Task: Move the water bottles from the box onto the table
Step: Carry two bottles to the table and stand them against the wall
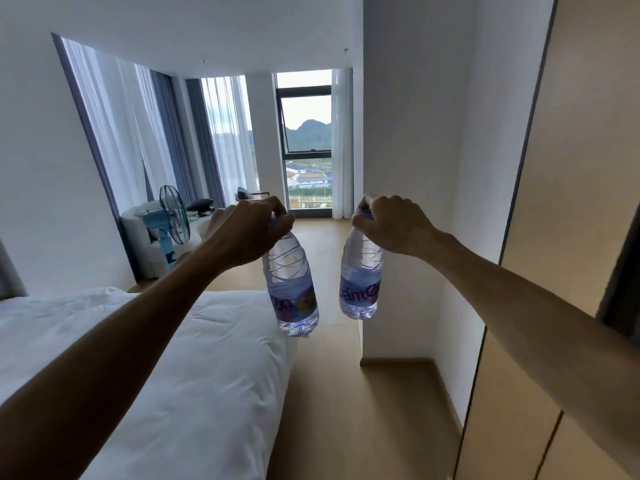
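Observation:
Both arms reach forward at chest height, each carrying a clear water bottle with a purple label. My left hand (247, 230) grips the neck of the left water bottle (292, 289), which hangs down tilted, its base over the bed's corner. My right hand (391, 225) closes over the cap and neck of the right water bottle (360, 282), which hangs nearly upright above the floor. The two bottles are a hand's width apart and do not touch. No box or table is in view.
A white bed (180, 358) fills the lower left. A white wall corner (398, 202) and tan wardrobe doors (571, 237) stand on the right. Wooden floor (329, 393) runs between them toward a window. A blue fan (171, 223) stands by a white chair at the far left.

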{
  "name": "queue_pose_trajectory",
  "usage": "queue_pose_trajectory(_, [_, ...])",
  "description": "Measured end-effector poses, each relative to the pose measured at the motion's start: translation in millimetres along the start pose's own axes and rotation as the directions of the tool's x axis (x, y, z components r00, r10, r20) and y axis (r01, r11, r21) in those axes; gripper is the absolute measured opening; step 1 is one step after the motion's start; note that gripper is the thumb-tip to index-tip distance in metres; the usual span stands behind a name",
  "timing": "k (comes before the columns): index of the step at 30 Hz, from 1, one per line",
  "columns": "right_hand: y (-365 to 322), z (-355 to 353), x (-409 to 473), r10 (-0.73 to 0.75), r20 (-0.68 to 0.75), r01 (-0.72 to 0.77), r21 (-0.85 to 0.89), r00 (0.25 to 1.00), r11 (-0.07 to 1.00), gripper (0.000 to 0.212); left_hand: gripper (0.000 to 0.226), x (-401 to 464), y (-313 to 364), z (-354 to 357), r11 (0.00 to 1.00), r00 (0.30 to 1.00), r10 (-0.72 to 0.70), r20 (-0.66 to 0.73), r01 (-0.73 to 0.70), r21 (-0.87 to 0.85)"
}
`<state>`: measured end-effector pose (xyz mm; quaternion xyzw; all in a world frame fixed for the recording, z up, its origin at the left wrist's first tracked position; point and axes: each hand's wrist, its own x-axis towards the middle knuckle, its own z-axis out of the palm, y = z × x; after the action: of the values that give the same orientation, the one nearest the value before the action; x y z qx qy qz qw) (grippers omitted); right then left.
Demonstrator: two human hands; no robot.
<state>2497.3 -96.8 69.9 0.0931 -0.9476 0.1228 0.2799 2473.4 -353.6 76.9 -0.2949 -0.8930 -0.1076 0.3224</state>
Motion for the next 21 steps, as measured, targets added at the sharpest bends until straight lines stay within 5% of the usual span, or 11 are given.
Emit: queue_pose_trajectory(21, [129,202,334,-0.006,-0.037,0.006,-0.016,0.999,1.000,0.025,0.034,257,-217,237,0.999,0.999,-0.041,-0.013,0.041,0.019])
